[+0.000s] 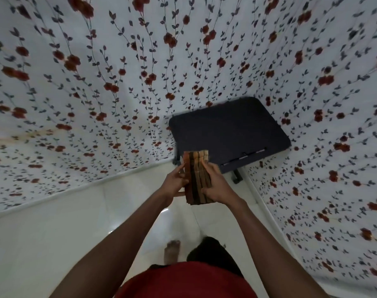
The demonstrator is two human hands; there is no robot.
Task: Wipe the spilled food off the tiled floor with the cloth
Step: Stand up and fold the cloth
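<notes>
The folded brown-and-tan striped cloth [197,179] is being held up in the air in front of the small black folding table [230,130], the left hand [174,181] pinching its left edge and the right hand [215,186] curling around its right edge. It is looking soft, light and limp, so gripping the folded stack by its long edges is probably keeping it together. Below the table, the white tiled floor [76,222] is showing no clear spill, and no container is appearing anywhere.

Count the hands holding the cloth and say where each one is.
2. The left hand grips the folded striped cloth on its left edge; the right hand grips its right edge. Both hold it up in the air above the tiled floor.
</notes>
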